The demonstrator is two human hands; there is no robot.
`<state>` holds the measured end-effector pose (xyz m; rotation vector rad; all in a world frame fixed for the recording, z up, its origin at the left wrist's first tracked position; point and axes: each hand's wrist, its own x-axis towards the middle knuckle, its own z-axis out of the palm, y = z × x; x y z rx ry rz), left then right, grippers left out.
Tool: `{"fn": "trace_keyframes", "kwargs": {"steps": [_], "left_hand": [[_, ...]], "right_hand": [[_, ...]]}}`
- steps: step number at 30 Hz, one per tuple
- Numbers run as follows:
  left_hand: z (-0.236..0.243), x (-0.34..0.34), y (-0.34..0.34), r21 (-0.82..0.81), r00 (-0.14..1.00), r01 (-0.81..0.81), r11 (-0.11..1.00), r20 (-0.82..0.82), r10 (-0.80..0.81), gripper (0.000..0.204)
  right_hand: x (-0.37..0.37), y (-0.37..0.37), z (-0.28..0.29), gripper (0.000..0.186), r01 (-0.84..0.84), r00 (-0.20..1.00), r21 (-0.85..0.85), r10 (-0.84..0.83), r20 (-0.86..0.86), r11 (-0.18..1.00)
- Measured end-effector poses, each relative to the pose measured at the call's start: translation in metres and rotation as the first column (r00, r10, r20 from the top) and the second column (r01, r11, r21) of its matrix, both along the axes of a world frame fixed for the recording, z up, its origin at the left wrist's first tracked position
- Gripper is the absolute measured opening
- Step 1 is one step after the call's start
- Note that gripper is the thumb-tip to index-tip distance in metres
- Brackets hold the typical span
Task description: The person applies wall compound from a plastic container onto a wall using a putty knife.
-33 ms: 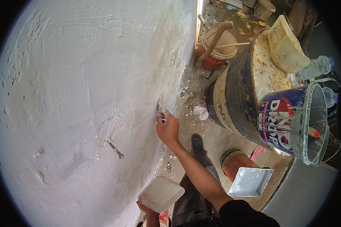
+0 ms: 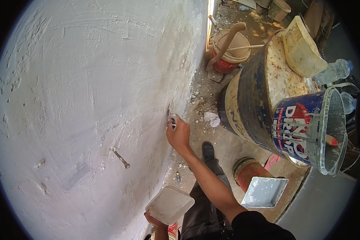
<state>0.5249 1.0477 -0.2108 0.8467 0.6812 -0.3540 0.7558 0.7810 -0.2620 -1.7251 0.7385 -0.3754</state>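
My right hand (image 2: pixel 178 135) is closed around a small putty knife (image 2: pixel 171 113), its blade up against the rough white wall (image 2: pixel 88 80) low on its right side. Fingers cover most of the tool's handle. At the lower edge, my left hand (image 2: pixel 155 220) grips the side of a shallow, square, off-white tray (image 2: pixel 170 205), tilted beside the wall. Pale residue coats the inside of that tray. Between my hands and further left, a metal bolt (image 2: pixel 120 158) sticks out of the wall.
A large rusty drum (image 2: pixel 248 100) stands at the right, bearing a blue paint bucket (image 2: pixel 298 126) and a cut yellowish container (image 2: pixel 302 48). Behind it is a red-and-white bucket (image 2: pixel 228 54). A grey tray (image 2: pixel 265 192) rests by a reddish bucket (image 2: pixel 250 173). Debris litters the floor (image 2: pixel 198 104).
My right hand and the putty knife have shifted very slightly to the right along the wall. The left hand and its tray look unmoved.
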Motion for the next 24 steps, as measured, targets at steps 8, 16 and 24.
{"fn": "trace_keyframes", "kwargs": {"steps": [8, 16, 24], "left_hand": [[-0.009, -0.001, -0.001, 0.065, 1.000, -0.002, 0.998, -0.030, 0.004, 0.067], [-0.003, 0.006, -0.012, 0.043, 1.000, 0.010, 0.999, -0.019, -0.009, 0.066], [-0.006, 0.004, -0.007, 0.069, 0.996, -0.055, 0.996, -0.062, 0.059, 0.068]], "right_hand": [[-0.004, -0.058, -0.132, 0.012, 0.171, 0.953, 0.034, -0.157, -0.258, 0.985], [-0.044, -0.026, -0.114, 0.018, 0.077, 0.988, 0.293, -0.111, 0.104, 0.953], [-0.077, -0.011, -0.069, 0.021, -0.167, 0.931, -0.191, 0.219, 0.292, 0.967]]}}
